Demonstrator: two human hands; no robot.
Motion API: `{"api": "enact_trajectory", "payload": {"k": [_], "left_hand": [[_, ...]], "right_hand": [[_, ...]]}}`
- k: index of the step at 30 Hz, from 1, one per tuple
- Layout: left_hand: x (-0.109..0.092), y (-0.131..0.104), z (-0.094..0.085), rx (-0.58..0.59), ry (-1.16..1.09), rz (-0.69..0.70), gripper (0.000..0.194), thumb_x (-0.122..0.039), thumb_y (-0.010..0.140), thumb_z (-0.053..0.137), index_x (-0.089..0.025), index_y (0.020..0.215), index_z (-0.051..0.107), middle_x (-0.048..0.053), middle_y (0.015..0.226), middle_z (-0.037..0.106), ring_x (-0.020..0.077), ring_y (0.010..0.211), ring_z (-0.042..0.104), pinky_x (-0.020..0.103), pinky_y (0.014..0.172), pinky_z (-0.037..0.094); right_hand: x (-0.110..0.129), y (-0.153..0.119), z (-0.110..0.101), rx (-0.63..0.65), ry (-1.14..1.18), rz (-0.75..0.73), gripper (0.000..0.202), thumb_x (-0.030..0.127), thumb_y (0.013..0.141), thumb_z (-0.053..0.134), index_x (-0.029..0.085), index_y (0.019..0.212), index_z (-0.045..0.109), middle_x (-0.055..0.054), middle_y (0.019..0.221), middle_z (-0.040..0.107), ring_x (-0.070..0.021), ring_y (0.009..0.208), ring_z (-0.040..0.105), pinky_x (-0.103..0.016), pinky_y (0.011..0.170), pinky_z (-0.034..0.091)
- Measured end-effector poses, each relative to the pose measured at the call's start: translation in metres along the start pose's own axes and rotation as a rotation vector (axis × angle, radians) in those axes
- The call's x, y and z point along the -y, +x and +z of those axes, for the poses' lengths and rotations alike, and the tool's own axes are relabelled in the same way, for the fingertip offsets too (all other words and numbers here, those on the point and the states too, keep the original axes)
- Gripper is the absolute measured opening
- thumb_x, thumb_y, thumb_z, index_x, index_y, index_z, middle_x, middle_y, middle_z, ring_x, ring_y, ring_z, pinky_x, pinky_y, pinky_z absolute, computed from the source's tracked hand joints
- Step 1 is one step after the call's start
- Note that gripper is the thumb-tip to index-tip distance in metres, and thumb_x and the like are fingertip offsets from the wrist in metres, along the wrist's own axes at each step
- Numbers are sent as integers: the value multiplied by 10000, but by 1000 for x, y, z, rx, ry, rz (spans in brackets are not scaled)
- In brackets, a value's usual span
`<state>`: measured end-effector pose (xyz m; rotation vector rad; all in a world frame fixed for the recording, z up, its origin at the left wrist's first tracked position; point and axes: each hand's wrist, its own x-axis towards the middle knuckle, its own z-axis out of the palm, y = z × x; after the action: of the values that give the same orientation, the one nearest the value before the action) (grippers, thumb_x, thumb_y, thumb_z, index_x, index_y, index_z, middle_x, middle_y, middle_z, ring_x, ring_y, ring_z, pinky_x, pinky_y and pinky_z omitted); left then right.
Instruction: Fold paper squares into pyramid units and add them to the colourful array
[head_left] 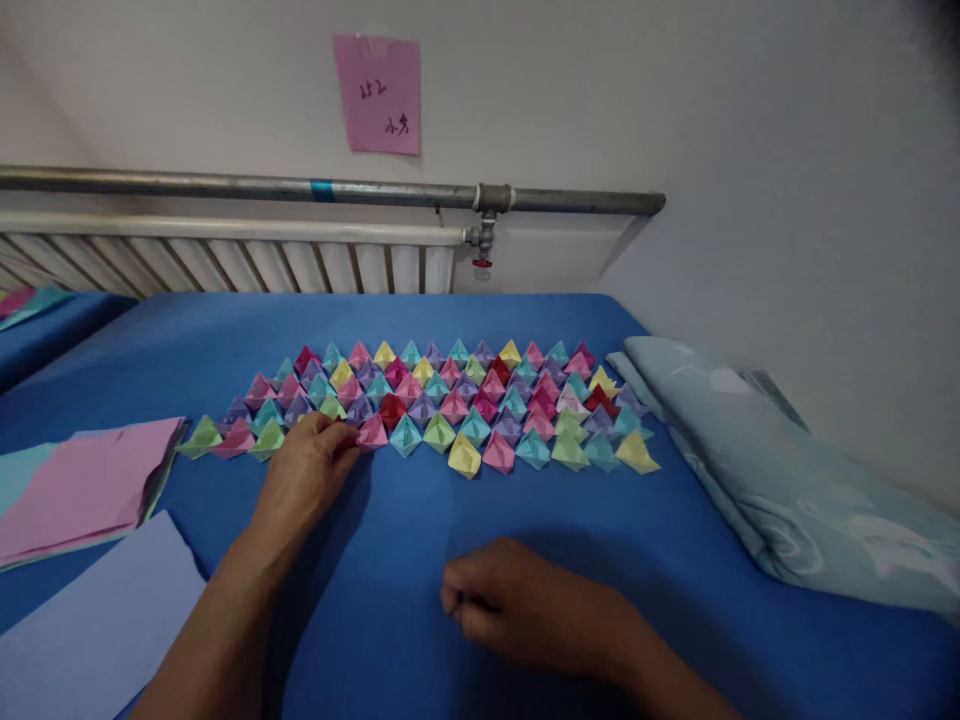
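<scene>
Starting at my left, a stack of coloured sheets [90,485] lies near a lilac sheet [105,625], and the left forearm passes over that sheet's edge; a dragging sleeveless arm could pull it askew. The left hand [307,470] reaches into the front of the folded paper pieces [406,436], which stand in close rows across the middle of the blue surface [390,600]. Its fingertips are bunched beside a pink piece [373,434]; from here I can't tell if they're gripping anything. A careless knuckle might topple neighbours, they're packed so tightly. The right hand [510,605] is curled below the rows, its contents hidden; lifted forward, it could clip the yellow piece [465,457]. Rightmost, the folded cloth [750,480] sits just beside the end pieces, and a slip might shove them.
</scene>
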<state>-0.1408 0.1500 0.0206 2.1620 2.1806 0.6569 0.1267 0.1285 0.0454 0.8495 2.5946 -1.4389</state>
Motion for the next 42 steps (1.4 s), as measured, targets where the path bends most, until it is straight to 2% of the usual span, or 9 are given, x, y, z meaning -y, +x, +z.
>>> {"api": "enact_trajectory", "payload": {"k": [9, 16, 26, 29, 32, 36, 39, 42], "left_hand": [[-1, 0, 6, -52, -49, 48, 252, -314, 837, 510, -203, 823, 736, 62, 798, 598, 227, 770, 583, 325, 655, 463], [2, 1, 7, -23, -60, 75, 233, -300, 838, 515, -198, 760, 709, 54, 780, 589, 207, 753, 565, 302, 643, 438], [4, 2, 6, 5, -105, 71, 207, -327, 838, 542, -211, 820, 712, 37, 805, 607, 189, 746, 578, 294, 658, 434], [-1, 1, 6, -32, -93, 68, 199, -332, 835, 558, -210, 863, 712, 43, 818, 604, 200, 757, 576, 309, 664, 440], [-16, -2, 4, -79, -109, 89, 178, -295, 848, 545, -214, 845, 703, 48, 807, 594, 205, 754, 569, 331, 680, 456], [-35, -5, 7, -35, -135, 156, 136, -219, 849, 561, -221, 858, 696, 54, 842, 623, 198, 802, 596, 323, 719, 492], [-39, -6, 11, -36, -137, 151, 128, -197, 839, 565, -235, 830, 687, 42, 819, 626, 199, 807, 607, 322, 714, 503], [-36, -6, 7, -94, -171, 122, 153, -168, 842, 526, -224, 821, 667, 40, 812, 614, 192, 790, 599, 316, 703, 489]], "right_hand": [[-1, -1, 1, -28, -5, -8, 204, 51, 744, 501, 177, 822, 640, 22, 746, 633, -104, 681, 555, -182, 617, 355], [-3, -1, 2, -22, -8, -31, 206, 58, 753, 495, 178, 839, 639, 13, 781, 643, -108, 717, 559, -188, 652, 370], [-1, 0, 1, -14, -1, -1, 211, 53, 754, 494, 180, 839, 641, 10, 799, 654, -114, 735, 563, -195, 659, 362], [-1, 0, 1, -9, 0, -5, 200, 68, 766, 494, 182, 847, 637, 12, 800, 650, -117, 741, 563, -198, 654, 355], [1, -1, 2, -9, -4, 16, 194, 62, 762, 477, 182, 807, 624, 22, 758, 632, -106, 696, 549, -199, 622, 336], [1, 0, 3, -39, -70, 57, 177, 76, 804, 458, 182, 783, 599, 16, 753, 624, -113, 700, 539, -219, 620, 322], [1, 1, 2, -19, -56, 55, 182, 95, 832, 456, 194, 819, 608, 12, 774, 635, -120, 705, 545, -229, 617, 329], [5, 0, 0, -27, -34, 55, 192, 88, 838, 452, 197, 792, 604, 17, 728, 614, -117, 673, 531, -227, 599, 331]]}}
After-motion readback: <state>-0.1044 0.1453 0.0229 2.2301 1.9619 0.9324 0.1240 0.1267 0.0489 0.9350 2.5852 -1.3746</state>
